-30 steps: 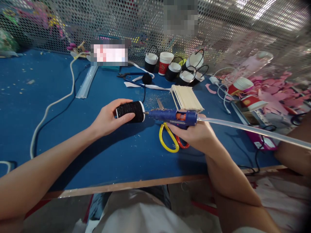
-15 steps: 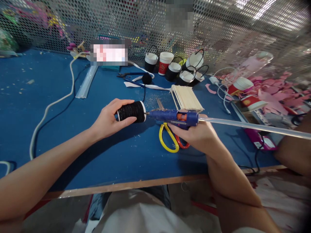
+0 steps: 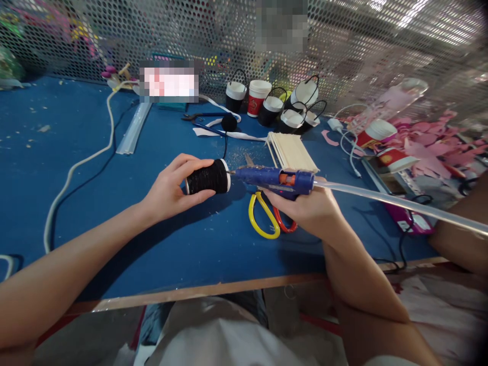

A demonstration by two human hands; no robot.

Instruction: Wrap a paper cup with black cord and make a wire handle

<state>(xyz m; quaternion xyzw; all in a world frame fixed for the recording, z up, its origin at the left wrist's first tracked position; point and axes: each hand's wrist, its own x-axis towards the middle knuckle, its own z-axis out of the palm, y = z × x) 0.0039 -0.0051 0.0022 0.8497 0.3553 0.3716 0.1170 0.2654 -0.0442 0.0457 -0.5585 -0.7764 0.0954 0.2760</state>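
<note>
Our left hand (image 3: 171,190) grips a black yarn-wrapped cup (image 3: 208,177) on its side above the blue table (image 3: 183,239), rim turned toward the glue gun (image 3: 276,179) clasped in our right hand (image 3: 308,206), nozzle touching that rim; scissors (image 3: 267,221) lie just beneath.

Cup (image 3: 208,177): wrapped in black yarn, matt and fuzzy, white paper rim. Glue gun (image 3: 275,179): blue plastic, slight sheen, orange insert; glue stick (image 3: 396,204) translucent, smooth, glossy. Scissors (image 3: 267,218): glossy yellow and red plastic handles (metal blades mostly hidden). Sticks (image 3: 292,151): pale bare wood, matt. Counter (image 3: 114,203): blue, matt, speckled with crumbs. Back screen (image 3: 343,46): perforated metal.
</note>
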